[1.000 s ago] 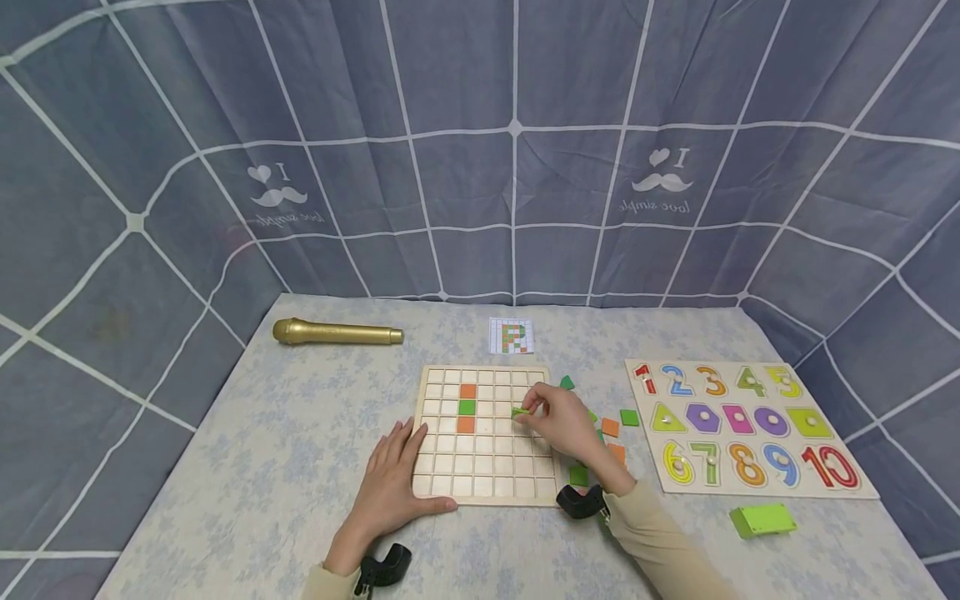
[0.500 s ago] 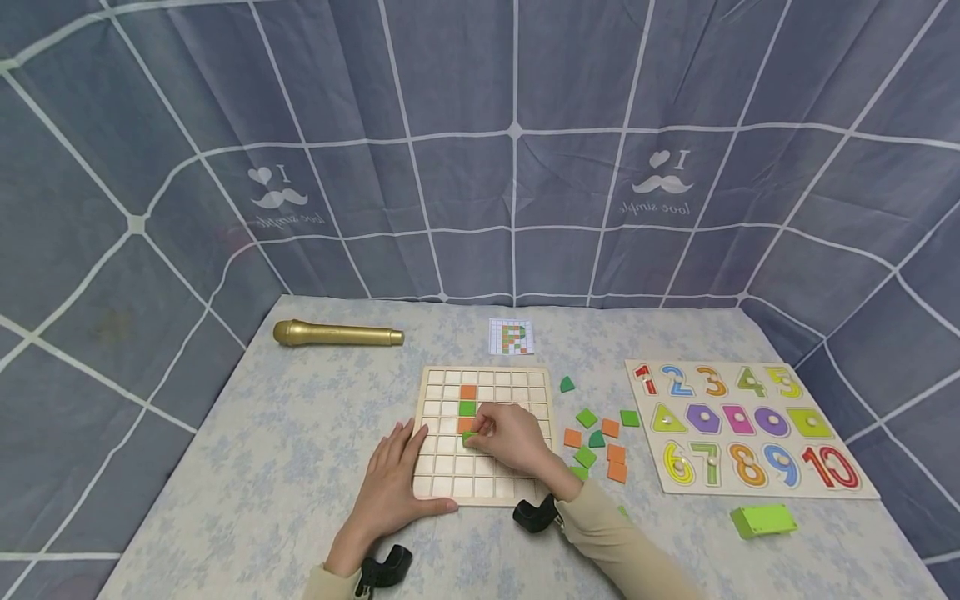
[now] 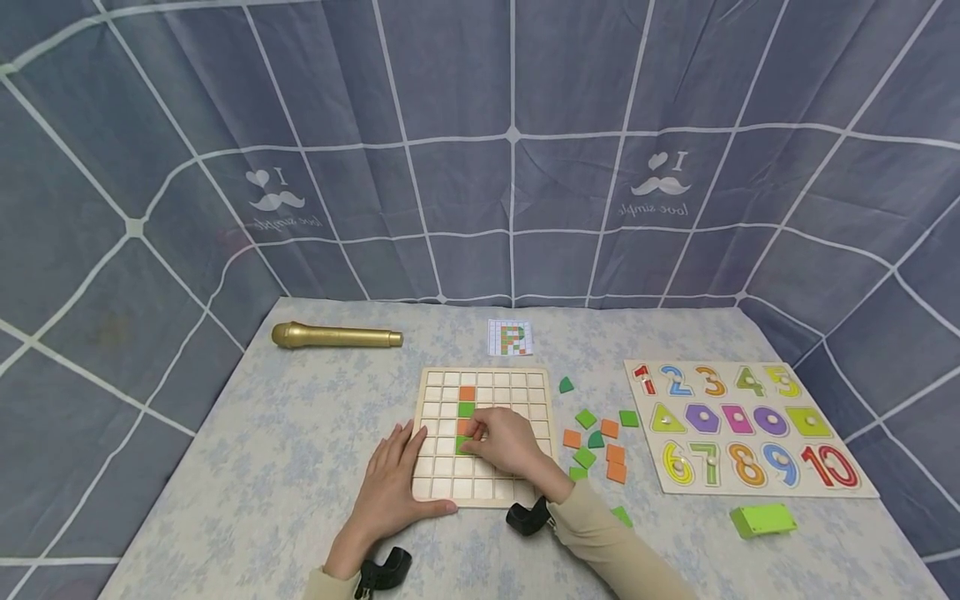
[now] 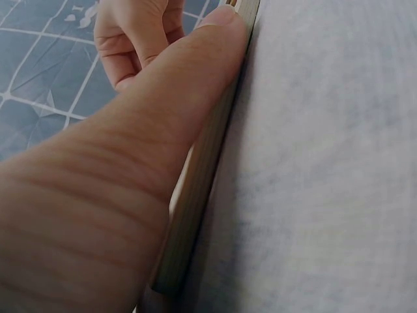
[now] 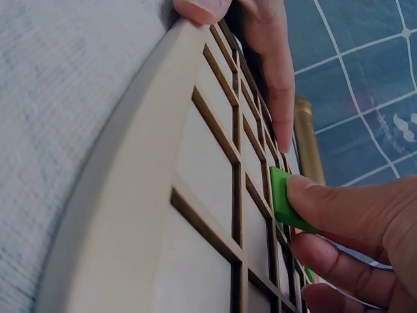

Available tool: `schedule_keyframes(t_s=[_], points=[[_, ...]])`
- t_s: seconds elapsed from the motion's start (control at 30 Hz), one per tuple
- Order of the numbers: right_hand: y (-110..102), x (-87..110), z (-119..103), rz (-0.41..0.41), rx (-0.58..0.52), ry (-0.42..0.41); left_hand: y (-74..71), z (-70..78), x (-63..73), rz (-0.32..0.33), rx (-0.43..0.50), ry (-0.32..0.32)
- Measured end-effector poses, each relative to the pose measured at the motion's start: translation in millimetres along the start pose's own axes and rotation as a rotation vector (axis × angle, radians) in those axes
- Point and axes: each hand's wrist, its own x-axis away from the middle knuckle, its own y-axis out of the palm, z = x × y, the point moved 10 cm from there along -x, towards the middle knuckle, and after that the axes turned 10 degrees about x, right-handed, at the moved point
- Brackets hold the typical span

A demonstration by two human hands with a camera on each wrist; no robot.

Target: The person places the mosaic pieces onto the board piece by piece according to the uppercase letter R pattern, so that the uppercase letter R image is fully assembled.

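Note:
A wooden grid board lies on the table, with an orange tile, a green tile and a second orange tile, partly covered by fingers, in one column. My right hand pinches another green square tile between thumb and fingers at the cell just below them. In the right wrist view this tile stands tilted against the grid; whether it touches the cell floor I cannot tell. My left hand rests along the board's left edge, fingers straight and thumb at the front edge.
Loose orange and green tiles lie right of the board. A pattern card is behind it. Further right are a number puzzle and a green block. A gold microphone lies at the back left.
My right hand has carried the green tile left from the board's right side to the column of tiles, then slightly lower into the cell area. The left hand has stayed in place.

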Motion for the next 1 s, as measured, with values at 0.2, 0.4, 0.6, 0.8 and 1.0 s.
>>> schedule_keyframes(t_s=[0.2, 0.4, 0.6, 0.8, 1.0], points=[[-1.8, 0.8, -3.6, 0.026, 0.045, -0.028, -0.1, 0.3, 0.1, 0.006, 0.010, 0.006], [-2.9, 2.1, -7.3, 0.044, 0.119, -0.058, -0.1, 0.5, 1.2, 0.002, 0.024, 0.006], [-6.3, 2.7, -10.6, 0.077, 0.178, -0.078, 0.8, -0.5, 1.7, -0.012, 0.023, -0.008], [-6.8, 4.2, -13.3, 0.107, 0.201, -0.103, 1.8, -2.2, 1.2, -0.018, 0.021, -0.020], [-5.6, 6.1, -13.1, 0.095, 0.170, -0.120, 1.3, -2.0, 0.4, -0.021, 0.030, -0.023]])
